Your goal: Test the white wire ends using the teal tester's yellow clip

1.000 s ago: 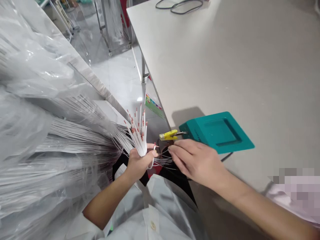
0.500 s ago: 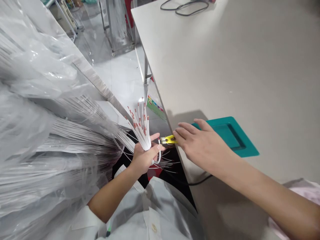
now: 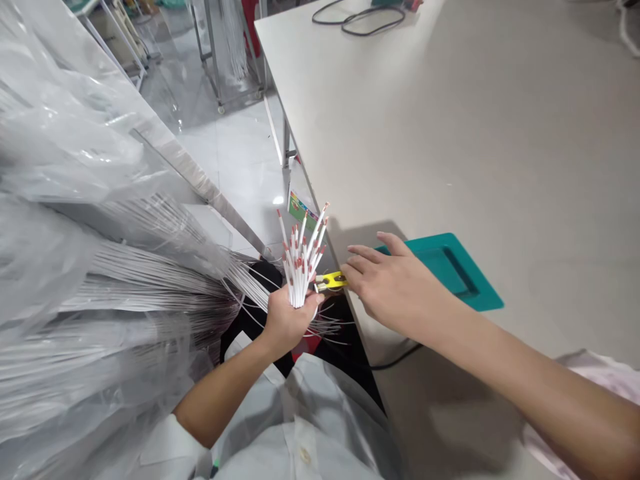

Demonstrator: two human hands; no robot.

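Observation:
My left hand point(image 3: 290, 320) is wrapped round a bundle of white wires point(image 3: 299, 283), whose reddish stripped-looking tips fan upward. Beside these wires, at the table's edge, is a small yellow tool point(image 3: 334, 280) with a metal end that reaches the wires near my left fingers. The near fingers of my right hand point(image 3: 385, 280) close on the yellow tool, while other fingers stretch out over the table. My right thumb and part of the tool are hidden. Just beyond my right hand lies a teal tray point(image 3: 487, 300), partly covered by it.
Long white wires in clear plastic point(image 3: 150, 280) hang over a rail point(image 3: 220, 200) on the left. The pale table point(image 3: 475, 133) fills the right, with a black cable point(image 3: 370, 27) at its far end. A wheeled metal rack point(image 3: 213, 60) stands on the floor beyond.
The wire bundle in my left hand has shifted right and tilted, its tips now nearer the table and the yellow tool. My right hand keeps nearly the same place.

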